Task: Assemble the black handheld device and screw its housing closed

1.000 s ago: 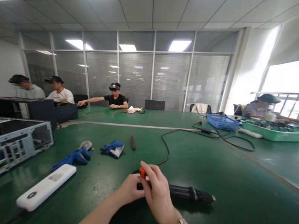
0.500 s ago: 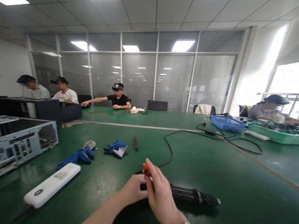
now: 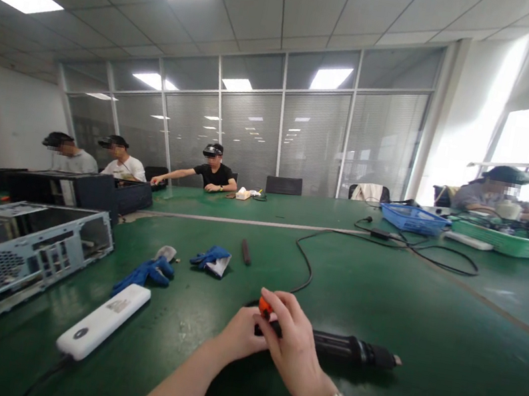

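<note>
A black electric screwdriver (image 3: 350,350) lies across the green table in front of me, its tip toward the right. My left hand (image 3: 241,336) is closed around the black tail end of it, which is partly hidden by fingers. Over that same end, my right hand (image 3: 294,338) pinches a small orange piece (image 3: 265,307) between thumb and fingers; its exact kind cannot be made out. A black cable (image 3: 306,266) runs from beside the hands toward the back of the table.
An open computer case (image 3: 45,263), with a blurred hand of another person over it, stands at left. Nearby are a white power strip (image 3: 105,320), blue gloves (image 3: 145,275) and a dark bar (image 3: 246,252). Blue (image 3: 413,220) and green (image 3: 515,245) baskets sit at far right. Several people sit around.
The view has shifted slightly, moving everything a little to the right. My right fingers are curled closer around the orange piece. The other person's hand reaches further over the computer case.
</note>
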`<state>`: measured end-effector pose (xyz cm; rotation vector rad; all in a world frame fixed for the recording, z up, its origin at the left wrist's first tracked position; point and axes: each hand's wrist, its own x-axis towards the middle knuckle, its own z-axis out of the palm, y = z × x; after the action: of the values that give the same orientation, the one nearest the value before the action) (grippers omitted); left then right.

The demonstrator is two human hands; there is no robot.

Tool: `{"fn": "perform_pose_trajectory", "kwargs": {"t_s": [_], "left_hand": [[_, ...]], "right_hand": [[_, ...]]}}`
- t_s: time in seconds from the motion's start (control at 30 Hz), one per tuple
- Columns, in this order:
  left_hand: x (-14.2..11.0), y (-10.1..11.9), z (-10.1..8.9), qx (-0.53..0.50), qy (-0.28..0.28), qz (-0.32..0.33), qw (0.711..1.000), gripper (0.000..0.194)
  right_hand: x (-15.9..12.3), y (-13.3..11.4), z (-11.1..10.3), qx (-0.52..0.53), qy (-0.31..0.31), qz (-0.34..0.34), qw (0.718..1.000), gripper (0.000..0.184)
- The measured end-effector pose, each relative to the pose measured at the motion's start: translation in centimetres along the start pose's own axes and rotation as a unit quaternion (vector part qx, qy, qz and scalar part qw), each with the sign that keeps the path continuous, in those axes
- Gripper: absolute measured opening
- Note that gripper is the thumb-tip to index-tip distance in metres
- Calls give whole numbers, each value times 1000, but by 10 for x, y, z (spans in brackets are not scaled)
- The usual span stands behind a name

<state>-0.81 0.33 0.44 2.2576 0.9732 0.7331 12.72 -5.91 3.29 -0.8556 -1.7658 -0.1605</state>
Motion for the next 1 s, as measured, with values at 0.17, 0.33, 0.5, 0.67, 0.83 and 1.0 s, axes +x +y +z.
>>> {"fn": "perform_pose_trajectory", "kwargs": {"t_s": [0.17,0.33,0.5,0.67,0.83,1.0], "left_hand": [[-2,5,-3,-31,-4,56,998,12],[0,0,0,19,8,24,1000,8],[0,2,-1,-9,3,53,999,11],[0,0,-1,30,3,26,999,9],[1,-2,0,12,9,51,999,10],[1,1,-1,27,-11,9,1000,7]], "right_hand": [[-1,1,0,9,-10,4,1000,55],[-2,-1,0,-12,-11,6,1000,48],[-1,1,-2,12,-16,-4,1000,51],[-2,-1,-1,5,-36,-11,999,55],[-2,1,0,14,-24,6,1000,50],[-1,0,0,10,-42,-9,999,57]]}}
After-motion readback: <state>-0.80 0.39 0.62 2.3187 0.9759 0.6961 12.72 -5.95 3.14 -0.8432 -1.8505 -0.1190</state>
